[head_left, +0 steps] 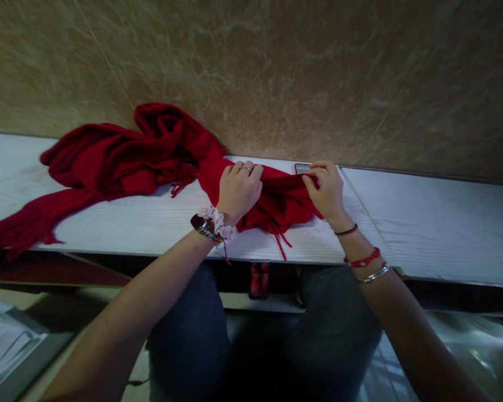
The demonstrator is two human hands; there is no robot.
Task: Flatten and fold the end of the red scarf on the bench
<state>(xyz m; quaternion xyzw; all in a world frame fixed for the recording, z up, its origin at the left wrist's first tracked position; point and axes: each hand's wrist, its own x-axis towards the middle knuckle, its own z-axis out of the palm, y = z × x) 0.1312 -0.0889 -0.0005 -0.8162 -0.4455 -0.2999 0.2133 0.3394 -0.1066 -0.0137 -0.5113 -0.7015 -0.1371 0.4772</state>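
A red fringed scarf (pixel 121 162) lies crumpled along a white wood-grain ledge, with one tasselled end (pixel 20 223) spread at the far left. On its right part rests my left hand (pixel 240 192), back upward, fingers curled down into the cloth. My right hand (pixel 327 192) pinches the scarf's right edge between thumb and fingers, pulling up a fold. The cloth between both hands is loosely bunched, and a few tassels hang toward the ledge's front. Just behind my right hand, partly covered by it, is a flat phone-like object (pixel 302 168).
The white ledge (pixel 436 223) runs along a brown marbled wall (pixel 251 72). Below its front edge are my knees and a small dark red, pixelated item (pixel 259 280). At the lower left stands a grey box (pixel 29 357) with papers.
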